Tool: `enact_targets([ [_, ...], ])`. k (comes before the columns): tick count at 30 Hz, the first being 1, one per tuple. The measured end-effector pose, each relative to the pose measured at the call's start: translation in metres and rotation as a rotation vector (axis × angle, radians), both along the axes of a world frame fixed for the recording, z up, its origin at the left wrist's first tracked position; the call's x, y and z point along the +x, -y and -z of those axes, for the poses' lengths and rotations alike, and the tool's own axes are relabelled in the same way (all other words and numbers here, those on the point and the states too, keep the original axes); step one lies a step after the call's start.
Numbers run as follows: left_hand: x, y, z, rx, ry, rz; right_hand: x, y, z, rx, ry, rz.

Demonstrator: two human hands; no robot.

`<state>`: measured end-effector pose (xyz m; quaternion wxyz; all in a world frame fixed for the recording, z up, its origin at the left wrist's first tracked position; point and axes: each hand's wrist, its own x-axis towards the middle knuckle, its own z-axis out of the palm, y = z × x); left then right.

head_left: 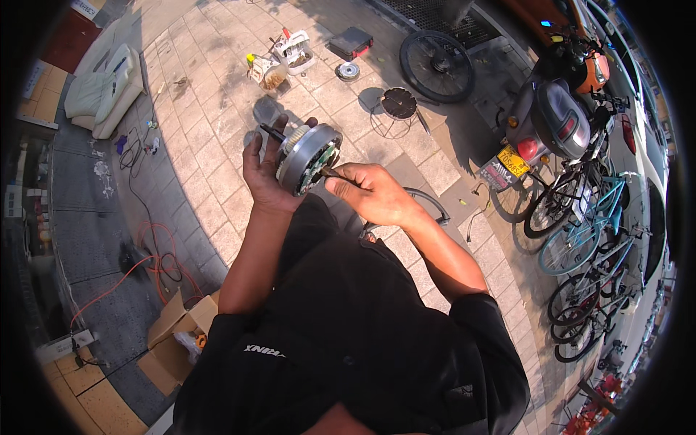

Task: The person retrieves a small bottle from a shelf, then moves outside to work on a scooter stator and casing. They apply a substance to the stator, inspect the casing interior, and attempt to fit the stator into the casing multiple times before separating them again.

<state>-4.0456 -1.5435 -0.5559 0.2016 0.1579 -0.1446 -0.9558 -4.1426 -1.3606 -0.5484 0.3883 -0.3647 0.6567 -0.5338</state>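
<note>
My left hand (262, 174) grips a round grey metal hub motor (307, 156) from behind and holds it up at chest height, its open face turned toward my right. A green circuit board shows inside the open face. A short black stub sticks out of the motor near my left thumb. My right hand (368, 190) is closed around a thin dark tool (332, 173) whose tip touches the motor's open face.
On the paved ground beyond lie a loose spoked wheel (437, 65), a small round stool (399, 104), a black case (351, 42), and a white tool tray (293, 51). A scooter (551, 119) and parked bicycles (587, 232) stand at right. A cardboard box (177, 337) and orange cable (156, 254) lie at left.
</note>
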Motion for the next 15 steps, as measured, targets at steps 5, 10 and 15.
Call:
enact_targets([
  [5,-0.097,0.095,0.041,0.011,-0.097,0.041,-0.099,0.090,0.018,0.055,0.005,-0.029],
  [10,-0.195,0.187,0.057,-0.027,-0.151,0.129,-0.177,0.170,0.024,0.061,0.035,0.073],
  [15,-0.285,0.254,0.054,0.008,-0.124,0.173,-0.257,0.235,0.015,0.110,0.149,0.141],
])
